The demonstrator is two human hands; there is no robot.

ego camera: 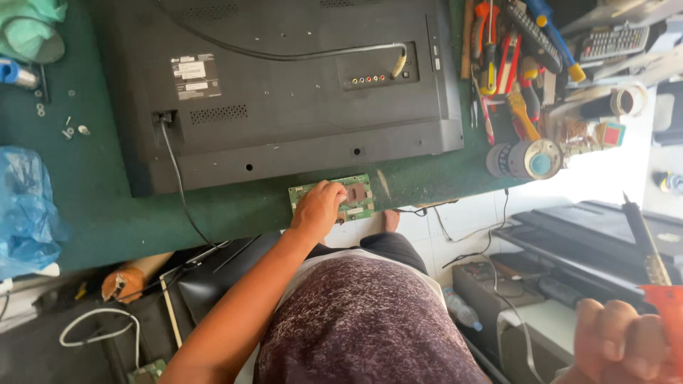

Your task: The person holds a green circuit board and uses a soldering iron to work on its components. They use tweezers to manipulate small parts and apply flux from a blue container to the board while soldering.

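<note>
1. Left hand [318,206]: fingers curled down flat on a small green board [333,198], pressing or gripping its left half. Can't really tell which.
2. The board lies at the near edge of the green bench [99,213], just in front of the TV [284,85], near the middle of its bottom edge.
3. Right hand [620,340]: closed into a fist around an orange-handled iron [651,263], way off to the right of the TV and lower, over the floor, its dark tip pointing up.
4. The TV is lying face down, back panel up. A black cable [178,185] runs off its lower left and over the bench edge.
5. Right of the TV: a heap of tools [512,64] and a tape roll [530,158].
6. Left of the TV: loose screws [71,130] and a blue bag [25,206].
</note>
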